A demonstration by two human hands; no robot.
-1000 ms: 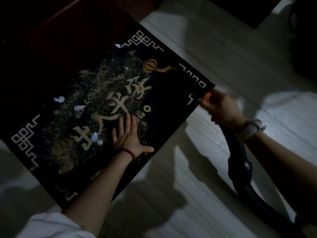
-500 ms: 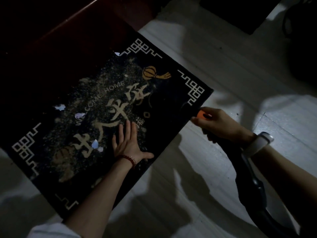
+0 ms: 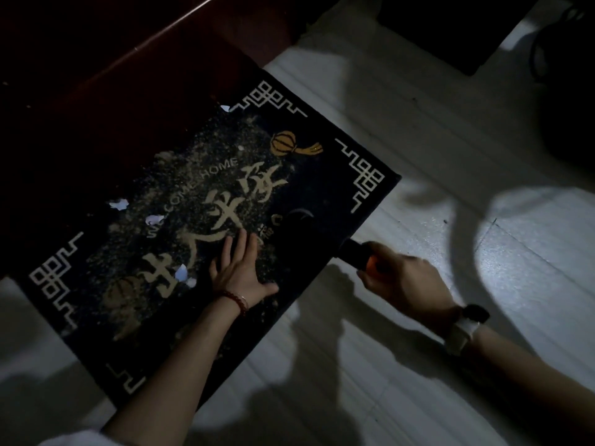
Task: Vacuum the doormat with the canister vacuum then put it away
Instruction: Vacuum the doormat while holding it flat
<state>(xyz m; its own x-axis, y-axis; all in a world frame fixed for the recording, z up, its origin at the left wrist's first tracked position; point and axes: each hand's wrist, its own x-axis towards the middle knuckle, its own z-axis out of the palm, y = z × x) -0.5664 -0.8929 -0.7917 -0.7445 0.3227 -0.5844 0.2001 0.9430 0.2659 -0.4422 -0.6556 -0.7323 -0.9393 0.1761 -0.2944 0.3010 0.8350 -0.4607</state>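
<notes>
A dark doormat (image 3: 328,185) with gold characters and white corner patterns lies on the pale floor, strewn with fine crumbs and several white paper scraps (image 3: 118,205). My left hand (image 3: 240,268) presses flat on the mat's near middle, fingers straight. My right hand (image 3: 402,278) grips the black vacuum nozzle tube (image 3: 351,252) near an orange part. The nozzle's dark end (image 3: 299,220) rests on the mat's right portion, just right of my left hand. The hose and canister are hard to make out in the dim light.
A dark red wooden door or threshold (image 3: 112,75) borders the mat at the upper left. A dark bulky shape (image 3: 566,91) sits at the upper right. A dark mat or furniture edge (image 3: 450,30) lies at the top. Pale floor tiles (image 3: 450,156) spread to the right and front.
My right hand has moved down and left with the nozzle, bringing its end onto the mat's right portion. My left hand has stayed pressed on the mat.
</notes>
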